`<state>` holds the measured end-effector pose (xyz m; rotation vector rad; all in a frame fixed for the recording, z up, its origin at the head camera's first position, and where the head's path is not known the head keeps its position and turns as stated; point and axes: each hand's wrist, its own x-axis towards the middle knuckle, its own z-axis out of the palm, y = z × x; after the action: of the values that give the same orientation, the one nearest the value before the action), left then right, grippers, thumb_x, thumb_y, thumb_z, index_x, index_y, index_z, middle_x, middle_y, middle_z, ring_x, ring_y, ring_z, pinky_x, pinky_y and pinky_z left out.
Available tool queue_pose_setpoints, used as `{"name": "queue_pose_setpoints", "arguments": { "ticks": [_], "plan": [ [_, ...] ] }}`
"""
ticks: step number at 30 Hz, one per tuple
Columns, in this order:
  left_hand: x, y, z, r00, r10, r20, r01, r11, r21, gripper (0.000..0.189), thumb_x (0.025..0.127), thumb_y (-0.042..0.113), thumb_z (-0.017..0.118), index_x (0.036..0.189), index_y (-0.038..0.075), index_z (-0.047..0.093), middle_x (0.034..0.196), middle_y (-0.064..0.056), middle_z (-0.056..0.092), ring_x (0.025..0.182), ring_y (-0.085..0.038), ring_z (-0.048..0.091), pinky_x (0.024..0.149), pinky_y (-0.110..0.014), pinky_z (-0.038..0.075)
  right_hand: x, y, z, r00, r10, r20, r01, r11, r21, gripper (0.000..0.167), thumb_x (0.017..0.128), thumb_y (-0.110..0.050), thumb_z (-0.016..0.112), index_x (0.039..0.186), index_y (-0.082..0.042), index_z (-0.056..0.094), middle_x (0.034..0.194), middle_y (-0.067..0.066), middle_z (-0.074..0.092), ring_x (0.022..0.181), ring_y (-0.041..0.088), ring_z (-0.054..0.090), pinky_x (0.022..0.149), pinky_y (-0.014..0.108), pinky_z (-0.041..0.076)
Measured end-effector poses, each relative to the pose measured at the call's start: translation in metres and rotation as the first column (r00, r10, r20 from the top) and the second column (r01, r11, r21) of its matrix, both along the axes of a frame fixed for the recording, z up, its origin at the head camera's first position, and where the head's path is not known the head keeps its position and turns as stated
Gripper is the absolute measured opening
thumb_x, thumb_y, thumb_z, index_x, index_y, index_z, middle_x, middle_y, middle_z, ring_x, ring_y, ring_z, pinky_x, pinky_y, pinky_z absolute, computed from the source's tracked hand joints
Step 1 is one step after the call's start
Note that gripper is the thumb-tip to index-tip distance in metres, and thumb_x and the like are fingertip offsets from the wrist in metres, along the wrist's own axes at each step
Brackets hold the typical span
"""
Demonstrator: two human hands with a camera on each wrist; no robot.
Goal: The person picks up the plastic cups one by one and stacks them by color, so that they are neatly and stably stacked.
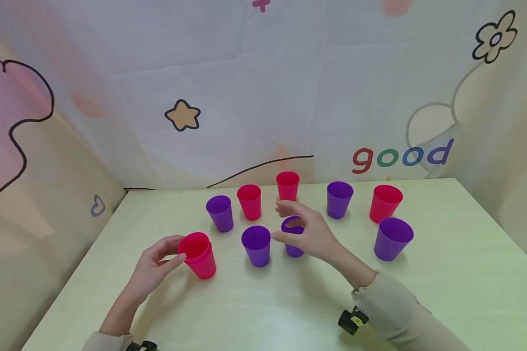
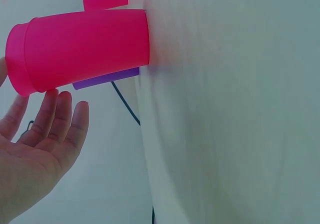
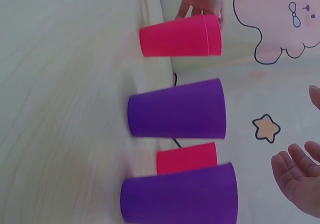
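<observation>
My left hand holds two nested pinkish-red cups by the rim, thumb on the near side and fingers on the far side. In the left wrist view the fingertips touch the wall of the stacked cups, which stand upright on the table. Beside them stands a purple cup. My right hand hovers over another purple cup, partly hiding it. In the right wrist view the right hand has spread fingers, holds nothing and is apart from the cups.
Behind stand a purple cup, a red cup and another red cup. Farther right are a purple cup, a red cup and a purple cup. A printed cloth hangs behind the pale table.
</observation>
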<state>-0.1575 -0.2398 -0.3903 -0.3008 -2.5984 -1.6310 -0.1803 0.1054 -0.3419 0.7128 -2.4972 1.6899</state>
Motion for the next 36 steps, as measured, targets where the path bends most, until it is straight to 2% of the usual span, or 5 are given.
{"name": "queue_pose_setpoints", "arguments": {
  "ticks": [8,14,19,27,36],
  "plan": [
    [0.0,-0.001,0.0,1.0,-0.001,-0.007,0.001,1.0,0.006,0.039,0.085,0.013,0.064,0.12,0.001,0.052,0.11,-0.016,0.057,0.093,-0.011,0.055,0.075,-0.025,0.05,-0.011,0.021,-0.002,0.998,-0.043,-0.05,0.044,0.999,0.013,0.056,0.077,-0.013,0.072,0.127,-0.003,0.049,0.116,0.013,0.057,0.108,0.028,0.052,0.083,0.04,0.048],
    [0.0,-0.002,0.0,1.0,0.006,-0.001,-0.006,1.0,0.0,0.04,0.085,0.013,0.064,0.121,0.001,0.052,0.111,-0.016,0.057,0.094,-0.013,0.055,0.075,-0.026,0.05,-0.024,0.015,0.004,0.997,-0.074,-0.017,0.074,0.996,0.043,0.055,0.078,-0.014,0.071,0.127,-0.001,0.048,0.119,0.015,0.056,0.109,0.028,0.051,0.085,0.041,0.046],
    [0.0,-0.001,0.0,1.0,0.007,0.0,-0.007,1.0,0.0,0.04,0.085,0.014,0.064,0.121,0.002,0.052,0.112,-0.016,0.057,0.095,-0.013,0.055,0.075,-0.025,0.05,-0.046,0.006,-0.003,0.995,-0.104,-0.012,0.105,0.988,0.117,0.059,0.077,-0.025,0.073,0.128,-0.006,0.049,0.122,0.011,0.055,0.107,0.024,0.051,0.083,0.038,0.046],
    [0.001,-0.002,-0.002,1.0,0.003,-0.005,-0.003,1.0,0.016,0.039,0.085,0.013,0.064,0.12,0.001,0.052,0.111,-0.016,0.057,0.094,-0.012,0.055,0.074,-0.026,0.05,-0.062,-0.027,0.001,0.985,-0.172,0.0,0.169,0.964,0.207,0.07,0.075,-0.033,0.073,0.132,-0.003,0.044,0.124,0.014,0.053,0.112,0.03,0.049,0.089,0.045,0.043],
    [0.0,-0.003,-0.002,1.0,0.001,-0.009,-0.001,1.0,0.021,0.039,0.084,0.013,0.065,0.12,0.002,0.053,0.112,-0.015,0.057,0.095,-0.015,0.055,0.074,-0.026,0.05,-0.076,-0.059,-0.003,0.951,-0.284,0.12,0.258,0.946,0.198,0.073,0.074,-0.034,0.074,0.132,-0.004,0.042,0.126,0.014,0.048,0.116,0.032,0.044,0.088,0.042,0.043]
  ]
}}
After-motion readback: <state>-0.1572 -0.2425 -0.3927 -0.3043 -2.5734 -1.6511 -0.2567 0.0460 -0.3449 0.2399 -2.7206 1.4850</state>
